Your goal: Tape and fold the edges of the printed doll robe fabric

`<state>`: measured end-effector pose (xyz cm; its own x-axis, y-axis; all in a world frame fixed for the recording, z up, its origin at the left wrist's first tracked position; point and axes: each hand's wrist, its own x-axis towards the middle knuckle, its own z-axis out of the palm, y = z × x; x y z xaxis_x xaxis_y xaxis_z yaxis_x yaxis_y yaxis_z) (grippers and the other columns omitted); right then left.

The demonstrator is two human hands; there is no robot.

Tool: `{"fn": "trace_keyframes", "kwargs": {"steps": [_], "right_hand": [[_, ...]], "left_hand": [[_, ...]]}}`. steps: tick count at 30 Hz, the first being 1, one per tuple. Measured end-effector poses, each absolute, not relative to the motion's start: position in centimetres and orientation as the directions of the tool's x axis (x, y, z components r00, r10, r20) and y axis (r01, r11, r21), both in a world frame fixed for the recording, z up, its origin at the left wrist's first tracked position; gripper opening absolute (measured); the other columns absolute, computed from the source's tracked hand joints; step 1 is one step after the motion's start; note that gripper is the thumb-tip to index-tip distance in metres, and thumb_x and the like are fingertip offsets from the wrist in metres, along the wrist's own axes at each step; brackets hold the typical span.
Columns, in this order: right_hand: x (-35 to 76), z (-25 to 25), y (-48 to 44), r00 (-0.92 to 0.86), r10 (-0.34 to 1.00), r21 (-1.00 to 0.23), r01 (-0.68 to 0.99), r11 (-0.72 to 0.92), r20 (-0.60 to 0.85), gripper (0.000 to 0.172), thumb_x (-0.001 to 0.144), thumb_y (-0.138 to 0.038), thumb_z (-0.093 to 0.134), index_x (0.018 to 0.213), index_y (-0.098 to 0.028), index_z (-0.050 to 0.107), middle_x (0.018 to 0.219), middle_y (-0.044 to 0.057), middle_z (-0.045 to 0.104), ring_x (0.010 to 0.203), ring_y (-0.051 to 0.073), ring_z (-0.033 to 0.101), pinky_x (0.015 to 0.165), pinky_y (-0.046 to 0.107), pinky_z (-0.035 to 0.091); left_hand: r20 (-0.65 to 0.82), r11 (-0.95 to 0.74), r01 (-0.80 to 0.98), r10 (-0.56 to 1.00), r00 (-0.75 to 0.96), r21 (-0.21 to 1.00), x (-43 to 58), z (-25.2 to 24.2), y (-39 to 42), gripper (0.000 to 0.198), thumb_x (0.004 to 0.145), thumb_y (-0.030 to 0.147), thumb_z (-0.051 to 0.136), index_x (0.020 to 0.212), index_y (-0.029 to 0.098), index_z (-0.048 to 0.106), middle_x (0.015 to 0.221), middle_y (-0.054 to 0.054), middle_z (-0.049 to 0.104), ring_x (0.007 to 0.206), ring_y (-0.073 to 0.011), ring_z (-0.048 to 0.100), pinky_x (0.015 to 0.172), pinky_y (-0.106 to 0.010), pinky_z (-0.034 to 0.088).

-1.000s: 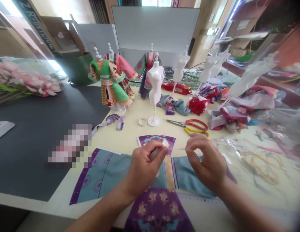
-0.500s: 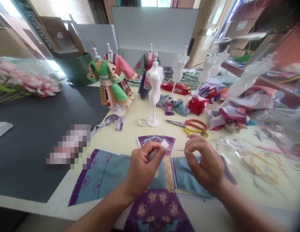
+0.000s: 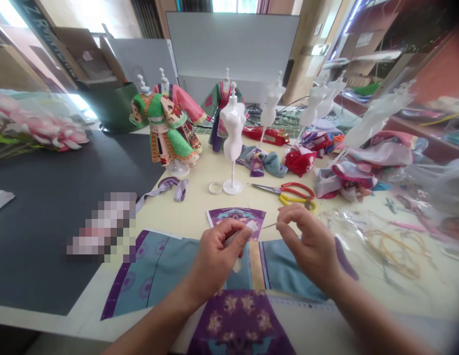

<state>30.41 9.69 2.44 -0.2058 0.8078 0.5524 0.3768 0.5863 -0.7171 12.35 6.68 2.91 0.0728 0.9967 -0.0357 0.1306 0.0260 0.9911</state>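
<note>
My left hand point(image 3: 216, 254) is closed around a small white piece point(image 3: 251, 227) held just above the table. My right hand point(image 3: 310, 246) pinches a thin needle point(image 3: 269, 226) whose tip points left toward that white piece. Both hands hover over a flat teal and purple fabric panel point(image 3: 158, 268) with an orange stripe. A small purple printed piece point(image 3: 234, 216) lies just beyond my fingers. A purple floral cloth point(image 3: 240, 320) lies at the table's near edge.
Red and yellow scissors point(image 3: 294, 192) lie behind my right hand. A bare white doll mannequin point(image 3: 232, 133) and a ring point(image 3: 215, 188) stand mid-table, dressed mannequins point(image 3: 164, 125) behind. Fabric scraps point(image 3: 347, 172) and clear plastic point(image 3: 392, 241) fill the right; a dark mat point(image 3: 48, 207) covers the left.
My right hand has moved slightly left and up, bringing the needle closer to the white piece in my left hand. The view has shifted a little.
</note>
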Motion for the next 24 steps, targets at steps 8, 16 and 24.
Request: {"fn": "trace_keyframes", "kwargs": {"steps": [8, 16, 24], "right_hand": [[31.0, 2.9, 10.1, -0.106, 0.914, -0.868, 0.289, 0.404, 0.391, 0.009, 0.087, -0.021, 0.051, 0.08, -0.02, 0.057, 0.072, 0.0, 0.057, 0.069, 0.014, 0.055, 0.064, 0.03, 0.045], [34.3, 4.6, 12.3, 0.206, 0.86, -0.878, 0.224, 0.423, 0.467, 0.002, 0.082, -0.02, 0.058, 0.082, -0.021, 0.06, 0.068, -0.001, 0.06, 0.064, 0.014, 0.057, 0.064, 0.03, 0.048], [38.9, 4.4, 14.7, -0.088, 0.899, -0.51, 0.798, 0.321, 0.428, 0.015, 0.086, -0.032, 0.049, 0.088, -0.019, 0.057, 0.083, 0.004, 0.064, 0.074, 0.018, 0.06, 0.063, 0.03, 0.046]], "left_hand": [[-0.096, 0.085, 0.094, 0.989, 0.112, 0.992, 12.1, 3.1, 6.9, 0.026, 0.086, 0.04, 0.054, 0.073, 0.018, 0.056, 0.052, 0.006, 0.044, 0.046, -0.0062, 0.036, 0.045, -0.019, 0.03], [-0.125, 0.12, 0.042, 0.986, 0.115, 0.992, 11.6, 3.5, 6.4, 0.025, 0.086, 0.042, 0.054, 0.079, 0.018, 0.057, 0.056, 0.005, 0.049, 0.047, -0.0061, 0.037, 0.045, -0.018, 0.031], [-0.106, 0.104, 0.04, 0.992, 0.061, 0.994, 10.3, 3.4, 5.8, 0.023, 0.086, 0.042, 0.053, 0.09, 0.02, 0.058, 0.06, 0.005, 0.05, 0.048, -0.0066, 0.038, 0.047, -0.018, 0.033]]}}
